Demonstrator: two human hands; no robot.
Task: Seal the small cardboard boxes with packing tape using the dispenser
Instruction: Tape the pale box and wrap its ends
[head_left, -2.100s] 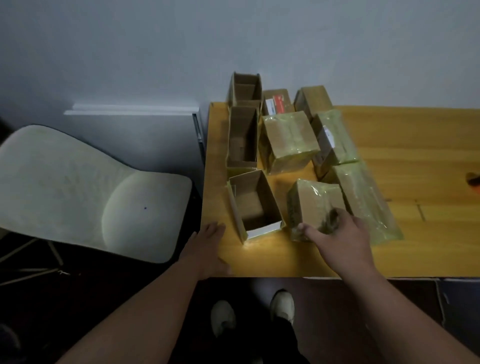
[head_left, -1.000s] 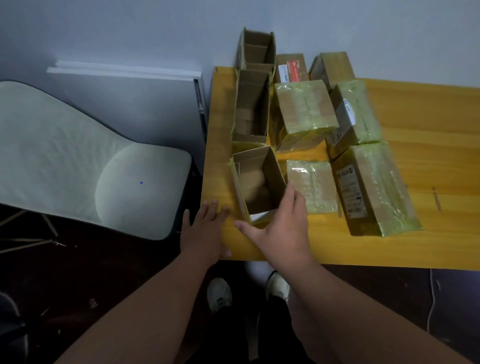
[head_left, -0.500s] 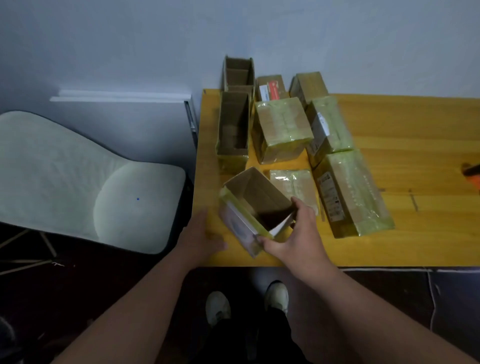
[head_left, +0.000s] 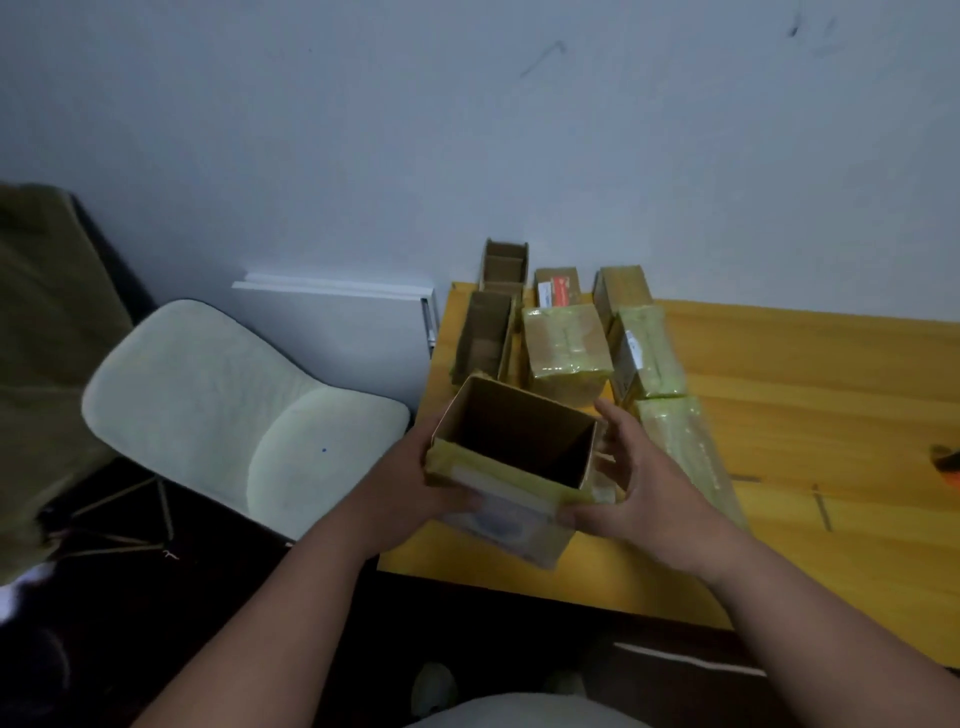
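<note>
An open small cardboard box (head_left: 506, 499), its mouth turned up and toward me, is lifted over the table's near left corner. My left hand (head_left: 405, 483) grips its left side and my right hand (head_left: 631, 488) grips its right side, thumb on the front face. Yellowish tape bands its rim. Behind it on the wooden table (head_left: 810, 395) stand two more open boxes (head_left: 488, 338) (head_left: 505, 262) and several taped boxes (head_left: 563, 345). An orange object (head_left: 948, 462) shows at the right edge; whether it is the tape dispenser I cannot tell.
A pale green chair (head_left: 228, 410) stands left of the table. A white panel (head_left: 337, 322) leans on the grey wall behind it. An olive cloth (head_left: 47, 338) hangs at the far left. My shoes (head_left: 434, 688) show below on the dark floor.
My right hand let go of a taped box, took the open box and tilted it up. My left hand left the table edge and now grips the box's other side; the box is raised.
</note>
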